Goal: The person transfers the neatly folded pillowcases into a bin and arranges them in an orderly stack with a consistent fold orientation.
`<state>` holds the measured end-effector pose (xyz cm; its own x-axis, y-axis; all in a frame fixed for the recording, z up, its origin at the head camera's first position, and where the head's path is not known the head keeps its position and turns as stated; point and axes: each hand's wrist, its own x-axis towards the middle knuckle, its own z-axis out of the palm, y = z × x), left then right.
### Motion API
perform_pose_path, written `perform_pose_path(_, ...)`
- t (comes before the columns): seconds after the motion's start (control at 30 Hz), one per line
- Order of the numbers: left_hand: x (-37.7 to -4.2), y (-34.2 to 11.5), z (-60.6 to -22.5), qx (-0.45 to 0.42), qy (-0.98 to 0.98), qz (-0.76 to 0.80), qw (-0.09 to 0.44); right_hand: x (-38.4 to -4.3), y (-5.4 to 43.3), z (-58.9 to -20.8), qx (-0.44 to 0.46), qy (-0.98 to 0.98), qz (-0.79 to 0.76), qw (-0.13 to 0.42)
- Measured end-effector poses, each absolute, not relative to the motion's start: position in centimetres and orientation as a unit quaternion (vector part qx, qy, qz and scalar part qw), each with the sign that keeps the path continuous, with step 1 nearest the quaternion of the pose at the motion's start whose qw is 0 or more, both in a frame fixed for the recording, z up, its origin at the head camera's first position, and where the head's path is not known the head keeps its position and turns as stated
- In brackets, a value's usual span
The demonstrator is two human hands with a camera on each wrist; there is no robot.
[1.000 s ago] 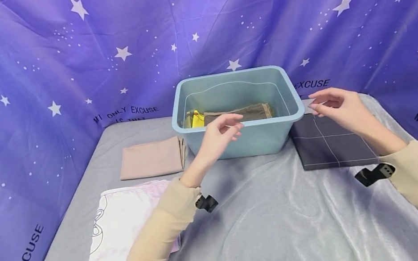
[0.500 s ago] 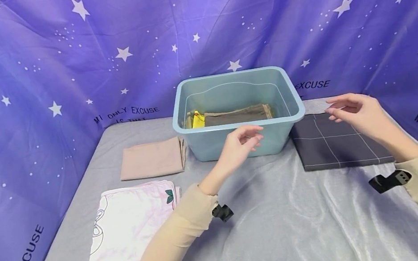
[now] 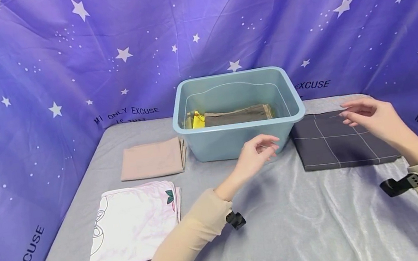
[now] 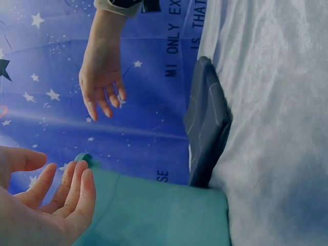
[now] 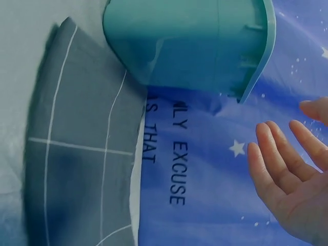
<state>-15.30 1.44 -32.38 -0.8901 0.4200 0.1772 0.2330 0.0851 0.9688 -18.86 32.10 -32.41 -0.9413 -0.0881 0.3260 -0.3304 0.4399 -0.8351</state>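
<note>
My left hand (image 3: pixel 255 157) hovers in front of the blue-green plastic bin (image 3: pixel 231 145), its fingers loosely bent with nothing in them. Over the folded dark cloth with white grid lines (image 3: pixel 328 142), my right hand (image 3: pixel 377 116) is held up, likewise holding nothing. In the right wrist view, the right hand (image 5: pixel 292 179) shows relaxed, spread fingers, apart from the dark cloth (image 5: pixel 82 169). The left wrist view shows the left hand (image 4: pixel 56 200) with loosely curved fingers beside the bin (image 4: pixel 154 210). Inside the bin lie a folded brown cloth (image 3: pixel 235 116) and something yellow (image 3: pixel 198 119).
A folded beige-pink cloth (image 3: pixel 151 159) lies left of the bin. Nearer the front left is a folded white and pink cloth (image 3: pixel 134 225) with a leaf print. Grey velvety fabric (image 3: pixel 288 227) covers the table, and a purple star-patterned curtain (image 3: pixel 197 24) hangs behind.
Both hands have moved to the right and nearer to me. The left hand has drawn down from the bin's rim, uncovering more of the white and pink cloth. The cloths and bin have stayed put.
</note>
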Motion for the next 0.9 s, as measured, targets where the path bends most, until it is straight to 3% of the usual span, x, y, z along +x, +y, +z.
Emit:
perform_pose_path(0.43, -16.3, 4.3, -35.7, 0.213, 0.733, 0.641, 0.076, -19.4, 35.1, -34.6, 0.101, -0.835, 0.532, 0.097)
perform_pose_path(0.73, -16.9, 6.0, -37.9, 0.194, 0.737, 0.641, 0.087, -25.6, 44.9, -44.5, 0.097, -0.848, 0.508, 0.115)
perform_pose_path(0.9, -16.9, 6.7, -38.4, 0.188, 0.737, 0.641, 0.105, -26.3, 46.8, -46.5, 0.067, -0.862, 0.487, 0.124)
